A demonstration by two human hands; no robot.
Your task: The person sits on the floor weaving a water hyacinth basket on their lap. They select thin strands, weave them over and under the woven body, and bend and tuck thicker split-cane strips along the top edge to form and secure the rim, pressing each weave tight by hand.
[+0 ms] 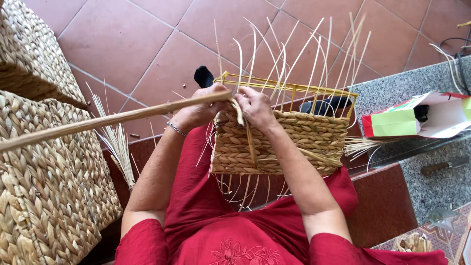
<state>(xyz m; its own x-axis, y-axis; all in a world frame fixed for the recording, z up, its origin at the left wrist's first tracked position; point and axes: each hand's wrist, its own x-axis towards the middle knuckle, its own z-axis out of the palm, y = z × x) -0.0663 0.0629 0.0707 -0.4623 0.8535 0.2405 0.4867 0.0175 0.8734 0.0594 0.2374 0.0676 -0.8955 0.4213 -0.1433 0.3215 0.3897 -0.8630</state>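
Half-woven basket (289, 142) on yellow wire frame (294, 88), resting on the lap: left hand (198, 110) and right hand (256, 108) are meeting at its near-left rim, both pinching a long straw strand (98, 120) that is trailing off left.

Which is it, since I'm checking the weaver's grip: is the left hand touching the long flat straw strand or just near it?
Touching. The head view shows the left hand closed around the long straw strand where it meets the half-woven basket; no gap shows.
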